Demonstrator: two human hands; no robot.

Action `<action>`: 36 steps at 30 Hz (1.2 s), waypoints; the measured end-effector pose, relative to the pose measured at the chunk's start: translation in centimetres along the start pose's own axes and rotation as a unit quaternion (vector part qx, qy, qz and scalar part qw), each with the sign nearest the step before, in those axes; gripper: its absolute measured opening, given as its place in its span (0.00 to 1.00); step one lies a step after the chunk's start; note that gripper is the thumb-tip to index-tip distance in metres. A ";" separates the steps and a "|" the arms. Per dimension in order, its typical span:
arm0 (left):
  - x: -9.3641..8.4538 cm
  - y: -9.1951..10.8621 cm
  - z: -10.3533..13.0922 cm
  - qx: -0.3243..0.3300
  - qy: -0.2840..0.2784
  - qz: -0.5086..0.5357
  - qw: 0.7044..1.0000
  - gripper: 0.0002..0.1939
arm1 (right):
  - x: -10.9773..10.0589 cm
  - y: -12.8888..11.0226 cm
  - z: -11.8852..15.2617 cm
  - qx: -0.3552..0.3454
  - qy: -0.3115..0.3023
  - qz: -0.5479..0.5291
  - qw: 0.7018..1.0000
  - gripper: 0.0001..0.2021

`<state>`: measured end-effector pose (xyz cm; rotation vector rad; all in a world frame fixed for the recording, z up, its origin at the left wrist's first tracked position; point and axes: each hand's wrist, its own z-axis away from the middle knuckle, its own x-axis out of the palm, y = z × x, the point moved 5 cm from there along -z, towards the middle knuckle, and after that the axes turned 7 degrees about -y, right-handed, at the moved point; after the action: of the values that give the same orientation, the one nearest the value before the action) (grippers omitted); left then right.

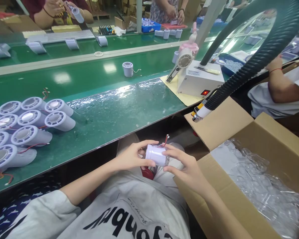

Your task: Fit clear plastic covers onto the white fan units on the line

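Observation:
A pale lavender cylinder lies sideways between my two hands, above my lap and in front of the bench edge. My left hand grips its wider, rimmed end, with fingers above and below. At the other end, where a clear part shows, the fingers and thumb of my right hand hold it. Thin red and white wires with a small connector stick up from its top side. Several similar lavender cylinders with round grilled ends stand grouped on the green bench at the left, some with red wires.
An open cardboard box of clear plastic parts is at the right. Above it hangs a black hose with a metal nozzle. A white device and another lavender cylinder stand beyond. Other people work across the bench and at the right.

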<state>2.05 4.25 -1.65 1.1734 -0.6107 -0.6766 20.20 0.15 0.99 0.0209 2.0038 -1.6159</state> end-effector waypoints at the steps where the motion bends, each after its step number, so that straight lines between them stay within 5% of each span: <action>1: 0.0 0.2 0.1 0.010 -0.006 -0.024 1.000 0.41 | 0.0 0.1 0.2 0.005 -0.001 -0.009 1.000 0.16; 9: 0.4 1.6 0.6 0.105 -0.038 -0.065 0.992 0.37 | 0.1 -0.3 0.5 0.072 -0.022 -0.131 0.988 0.15; 36: 0.5 2.2 1.2 0.159 -0.051 -0.119 0.979 0.37 | 3.1 2.1 0.5 0.289 -0.032 -0.395 0.871 0.27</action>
<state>1.83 3.61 0.84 1.5338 -0.6883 -0.8689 18.50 -0.72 -2.30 -0.7019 1.4552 -2.6303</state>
